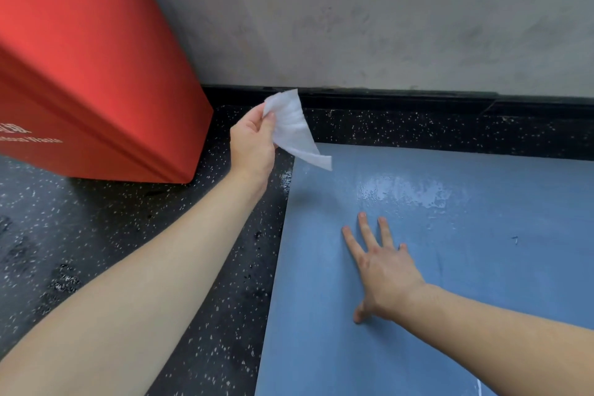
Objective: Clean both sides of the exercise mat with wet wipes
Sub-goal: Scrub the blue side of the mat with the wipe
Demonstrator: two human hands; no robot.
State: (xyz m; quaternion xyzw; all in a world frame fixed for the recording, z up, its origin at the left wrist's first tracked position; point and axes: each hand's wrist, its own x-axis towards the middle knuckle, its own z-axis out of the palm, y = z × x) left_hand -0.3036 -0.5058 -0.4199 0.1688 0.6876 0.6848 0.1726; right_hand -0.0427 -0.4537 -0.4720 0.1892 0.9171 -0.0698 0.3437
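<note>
The blue exercise mat (pixel 466 267) lies flat on the floor at the right, its far left corner near the wall. A wet sheen shows on the mat near that far edge. My left hand (pixel 254 145) is raised above the floor just left of the mat's corner and pinches a white wet wipe (pixel 295 128), which hangs loose in the air. My right hand (pixel 382 264) presses flat on the mat with its fingers spread.
A tall red waste bin (pixel 96 67) stands at the left, close to my left hand. The dark speckled floor (pixel 128 235) runs between bin and mat. A grey wall (pixel 385 16) with a black skirting (pixel 418 100) closes off the far side.
</note>
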